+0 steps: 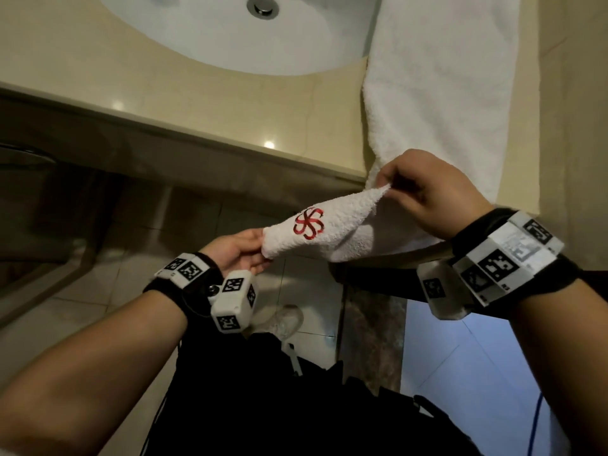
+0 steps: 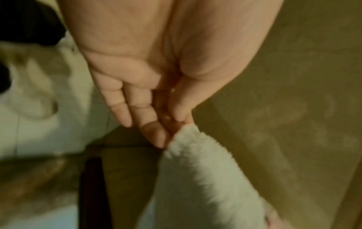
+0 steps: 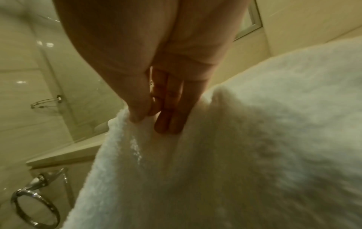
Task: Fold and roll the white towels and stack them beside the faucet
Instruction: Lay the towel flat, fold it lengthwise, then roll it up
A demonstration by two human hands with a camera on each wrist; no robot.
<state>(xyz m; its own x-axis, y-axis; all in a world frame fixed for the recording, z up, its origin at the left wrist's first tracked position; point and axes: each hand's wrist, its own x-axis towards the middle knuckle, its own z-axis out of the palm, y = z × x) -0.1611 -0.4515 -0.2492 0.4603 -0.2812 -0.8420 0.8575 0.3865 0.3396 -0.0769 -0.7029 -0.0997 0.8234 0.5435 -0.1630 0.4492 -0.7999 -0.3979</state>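
Observation:
A long white towel (image 1: 441, 93) lies on the beige counter to the right of the sink, and its near end hangs past the front edge. That end carries a red embroidered logo (image 1: 308, 223) and is stretched in the air between my hands. My left hand (image 1: 260, 250) pinches the left corner between thumb and fingers; the left wrist view shows the left hand (image 2: 172, 130) meeting the towel (image 2: 205, 186). My right hand (image 1: 391, 185) pinches the other corner, with the right hand (image 3: 149, 119) on the towel (image 3: 254, 155) edge. No faucet is in view.
The white sink basin (image 1: 197, 37) with its metal drain (image 1: 262, 5) is set in the counter (image 1: 131, 93) to the left of the towel. A chrome towel ring (image 3: 35, 206) hangs below the counter front. A shoe (image 1: 286, 320) stands on the tiled floor.

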